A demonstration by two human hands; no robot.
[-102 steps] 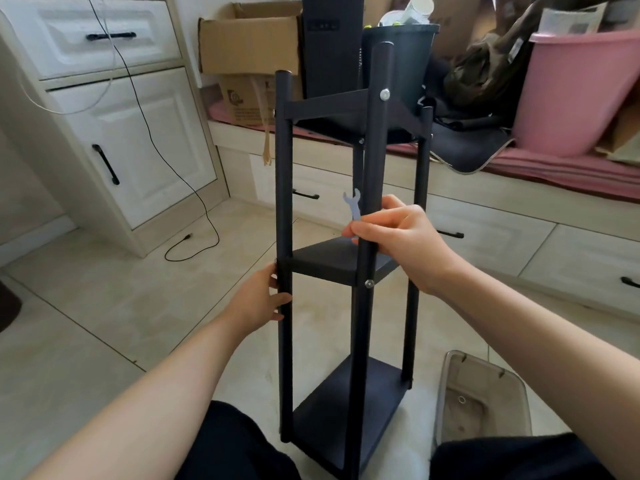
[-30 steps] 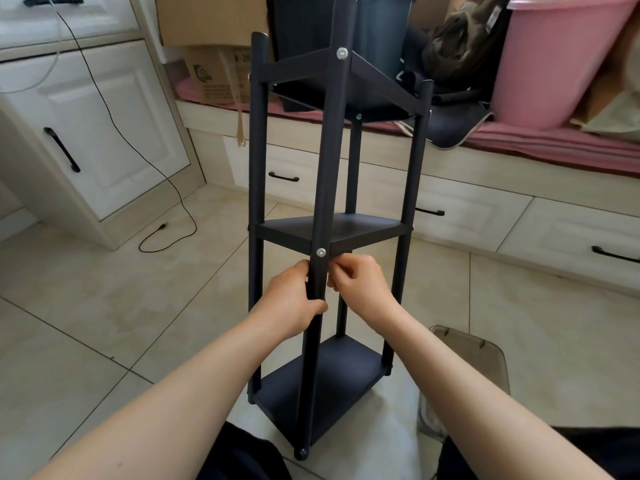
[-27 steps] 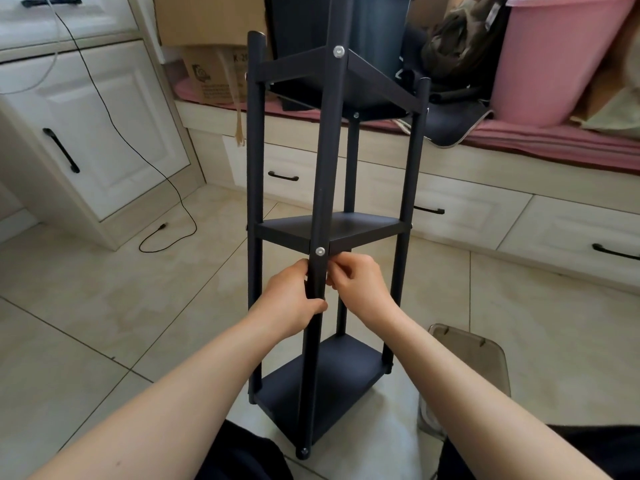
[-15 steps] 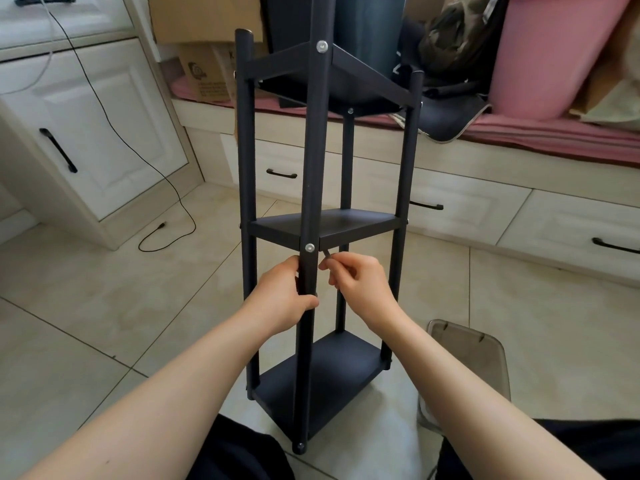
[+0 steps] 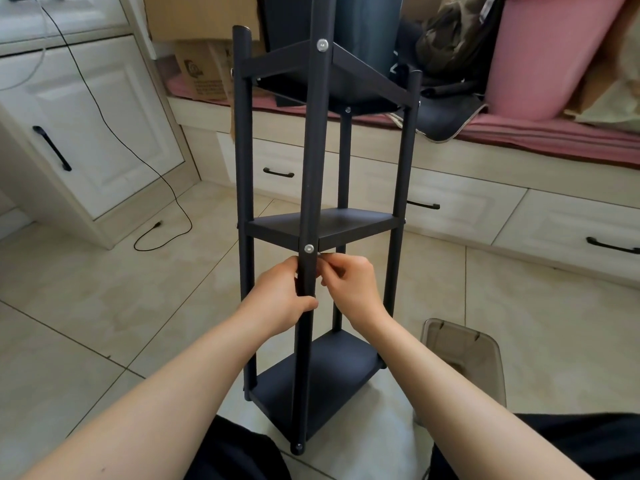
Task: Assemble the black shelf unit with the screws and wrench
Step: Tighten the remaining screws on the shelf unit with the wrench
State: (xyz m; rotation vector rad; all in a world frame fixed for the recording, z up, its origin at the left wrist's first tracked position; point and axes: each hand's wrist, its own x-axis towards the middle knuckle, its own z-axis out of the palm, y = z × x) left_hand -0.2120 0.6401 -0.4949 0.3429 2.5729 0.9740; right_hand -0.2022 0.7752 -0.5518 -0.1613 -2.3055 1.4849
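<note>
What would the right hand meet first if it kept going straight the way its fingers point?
Probably the front post: the right hand points left toward it, just below the screw, though depth is unclear.

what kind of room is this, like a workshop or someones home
Most likely a home, perhaps a bedroom or storage corner: white cabinets with black handles, a built-in drawer bench with a pink cushion piled with a pink tub and cardboard boxes, and a tiled floor.
</note>
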